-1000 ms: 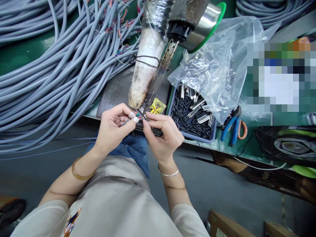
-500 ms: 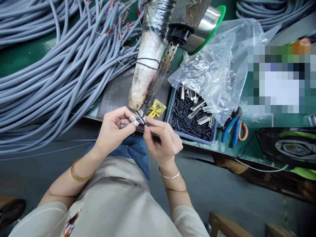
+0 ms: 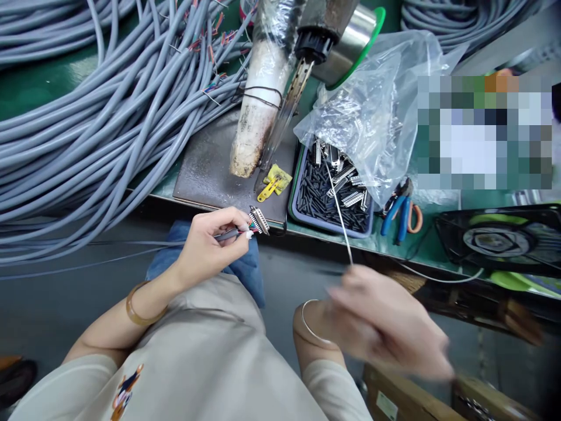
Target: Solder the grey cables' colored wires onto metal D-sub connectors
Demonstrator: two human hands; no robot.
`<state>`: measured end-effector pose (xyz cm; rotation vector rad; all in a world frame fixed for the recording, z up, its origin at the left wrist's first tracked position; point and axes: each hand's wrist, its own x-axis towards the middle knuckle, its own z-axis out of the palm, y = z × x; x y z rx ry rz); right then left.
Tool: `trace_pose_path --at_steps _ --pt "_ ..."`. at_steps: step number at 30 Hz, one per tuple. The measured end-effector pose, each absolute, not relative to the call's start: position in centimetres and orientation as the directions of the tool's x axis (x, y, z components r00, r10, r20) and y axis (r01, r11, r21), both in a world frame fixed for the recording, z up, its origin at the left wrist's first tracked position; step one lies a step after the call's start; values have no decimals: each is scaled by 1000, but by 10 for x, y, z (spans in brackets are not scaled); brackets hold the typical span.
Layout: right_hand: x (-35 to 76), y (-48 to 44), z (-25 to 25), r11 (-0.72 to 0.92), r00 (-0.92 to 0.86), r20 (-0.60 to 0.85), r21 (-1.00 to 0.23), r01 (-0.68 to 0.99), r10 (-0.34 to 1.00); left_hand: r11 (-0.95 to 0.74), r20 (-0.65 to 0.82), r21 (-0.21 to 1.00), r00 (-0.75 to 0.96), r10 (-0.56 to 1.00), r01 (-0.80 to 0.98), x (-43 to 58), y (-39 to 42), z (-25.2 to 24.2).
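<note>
My left hand (image 3: 219,237) is closed in a pinch on a grey cable (image 3: 227,235) just off the table's front edge. Past my fingertips, short coloured wires join the cable's end to a metal D-sub connector (image 3: 259,220) with a row of pins. My right hand (image 3: 390,321), smeared by motion, is out to the right below the table edge. A thin silvery solder wire (image 3: 339,210) runs taut from above the parts tray down to its fingers, which appear closed on it.
A soldering iron (image 3: 284,105) hangs over a dark plate (image 3: 201,164) with a yellow piece (image 3: 275,181) on it. Nearby are a blue tray (image 3: 333,230) of black sleeves and connectors, a plastic bag (image 3: 377,105), a solder spool (image 3: 346,47), pliers (image 3: 400,216), a fan (image 3: 495,241) and grey cables (image 3: 109,134).
My right hand has left the connector and swung right and toward me, drawing the solder wire. My left hand has moved slightly down with the cable, away from the iron's tip.
</note>
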<state>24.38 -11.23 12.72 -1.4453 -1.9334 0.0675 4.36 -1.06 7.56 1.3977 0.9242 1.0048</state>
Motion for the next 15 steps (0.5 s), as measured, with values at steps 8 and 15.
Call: trace_pose_path --at_steps 8,15 --pt "230 -64 91 594 -416 585 -145 791 696 -137 116 990 387 915 28 33 -21 80" --pt "225 -65 96 607 -493 530 -54 793 690 -148 112 987 402 909 58 31 -24 80"
